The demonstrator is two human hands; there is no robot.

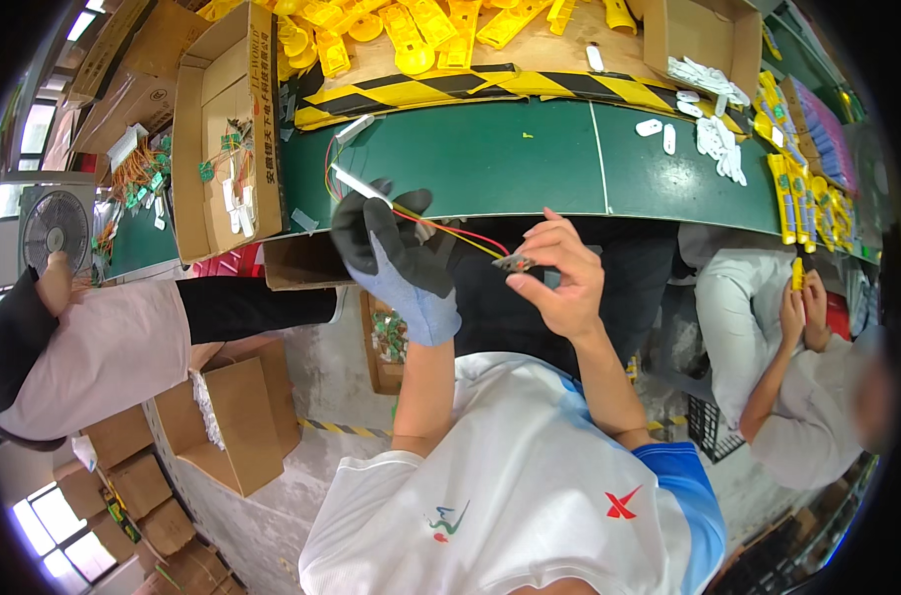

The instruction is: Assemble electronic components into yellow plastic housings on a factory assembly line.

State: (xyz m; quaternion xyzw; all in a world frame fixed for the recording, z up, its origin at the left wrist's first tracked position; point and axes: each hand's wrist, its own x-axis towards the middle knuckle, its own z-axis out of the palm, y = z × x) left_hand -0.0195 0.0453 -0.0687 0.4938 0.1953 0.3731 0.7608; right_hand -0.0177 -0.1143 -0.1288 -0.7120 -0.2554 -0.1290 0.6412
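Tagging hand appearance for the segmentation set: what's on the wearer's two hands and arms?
The left hand wears a knit work glove: pale blue-grey back and cuff, dark grey to black coating on the fingers. The right hand is bare, no glove. Both forearms are uncovered, with no watch or band visible. The shirt is white with short sleeves; the right sleeve has blue trim.

The small dark part (515, 263) pinched in the right hand (561, 278) is too small to make out, and the fingertips cover its far end. The red and yellow wires (450, 230) disappear behind the gloved left hand (396, 263) (the glove hides how they are gripped). The white strip (361, 185) above the glove is partly covered too. Yellow plastic pieces (411, 25) are cut off by the top edge. The seated person (817, 397) on the right is blurred.
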